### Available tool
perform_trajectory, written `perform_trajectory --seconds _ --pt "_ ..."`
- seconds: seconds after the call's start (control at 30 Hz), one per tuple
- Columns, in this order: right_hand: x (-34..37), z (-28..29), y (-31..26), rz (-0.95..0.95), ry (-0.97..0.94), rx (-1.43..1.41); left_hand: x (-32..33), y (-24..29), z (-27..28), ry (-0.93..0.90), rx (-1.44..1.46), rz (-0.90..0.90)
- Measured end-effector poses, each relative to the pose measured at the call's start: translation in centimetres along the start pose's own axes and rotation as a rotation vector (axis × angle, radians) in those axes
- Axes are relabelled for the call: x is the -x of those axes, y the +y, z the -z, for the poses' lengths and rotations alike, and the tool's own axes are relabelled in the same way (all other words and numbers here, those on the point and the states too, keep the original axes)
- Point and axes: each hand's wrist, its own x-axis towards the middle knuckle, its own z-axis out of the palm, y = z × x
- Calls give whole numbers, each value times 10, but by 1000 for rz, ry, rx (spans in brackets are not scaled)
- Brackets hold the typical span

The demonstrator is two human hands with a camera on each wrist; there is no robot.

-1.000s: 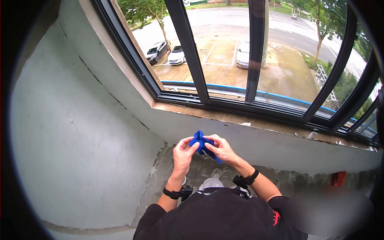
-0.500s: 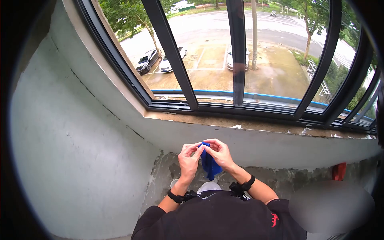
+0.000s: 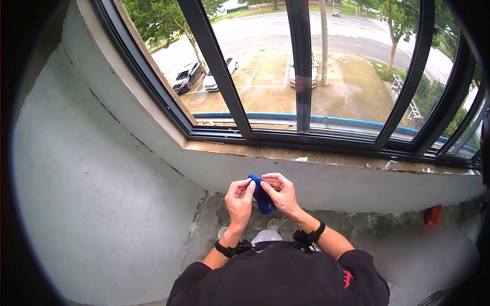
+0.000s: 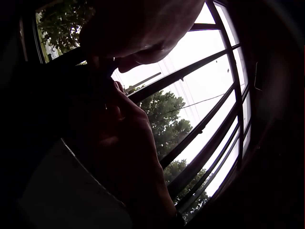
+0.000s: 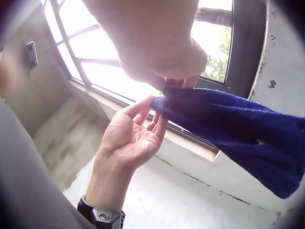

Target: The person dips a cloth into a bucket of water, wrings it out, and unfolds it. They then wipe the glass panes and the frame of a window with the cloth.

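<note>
A blue cloth [image 3: 264, 198] with a fuzzy, towel-like weave hangs bunched between my two hands, in front of the low wall. My left hand [image 3: 239, 202] pinches its upper edge between thumb and fingers. Close beside it, my right hand [image 3: 282, 195] pinches the same edge. The right wrist view has the cloth [image 5: 252, 133] trailing off to the right in loose folds, with the left hand [image 5: 131, 140] gripping its near corner. In the left wrist view both hands are dark silhouettes, and the cloth is lost in shadow.
A dark-framed window [image 3: 302, 66] stands ahead above a rough sill [image 3: 245, 153]. Grey-green wall [image 3: 102, 188] curves round on the left. A red object [image 3: 433, 215] is on the floor at right; a small white round thing [image 3: 222, 232] is by the left forearm.
The cloth went from a crumpled bunch to hanging down from the fingertips, then swung forward, away from the body. The hands stay close together. The head view has shifted slightly rightward.
</note>
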Motion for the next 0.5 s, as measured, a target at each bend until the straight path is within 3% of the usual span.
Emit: perform_trajectory --seconds 0.3,0.5 --pt "1 15 -6 9 75 115 -3 5 12 102 -99 31" --pt "8 1 4 40 48 94 12 2 -7 -46 -44 74"
